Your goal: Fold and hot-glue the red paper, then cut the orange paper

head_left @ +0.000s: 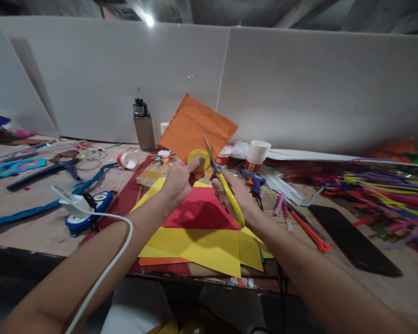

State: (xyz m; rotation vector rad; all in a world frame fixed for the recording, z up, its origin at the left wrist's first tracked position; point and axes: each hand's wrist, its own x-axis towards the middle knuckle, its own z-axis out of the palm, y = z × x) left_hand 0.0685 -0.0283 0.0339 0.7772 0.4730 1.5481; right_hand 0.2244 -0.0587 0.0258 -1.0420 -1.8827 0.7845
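Note:
My left hand (184, 178) pinches a sheet of orange paper (198, 123) with a round yellow disc (199, 159) laid against its lower corner, the thumb on top of the disc. The sheet is held up, tilted, above the table. In my right hand (235, 192) is a pair of scissors (230, 192) with yellow handles, its blades pointing up in front of the orange paper, just right of the disc. Whether the blades touch the paper I cannot tell. Below both hands lie a red sheet (198, 211) and several yellow sheets (195, 243).
A bottle (144, 125) and stacked paper cups (257, 155) stand at the back. A power strip (90, 211) with a white cable is on the left. On the right are a blue glue gun (256, 183), a black phone (355, 239) and colourful pipe cleaners (397, 195).

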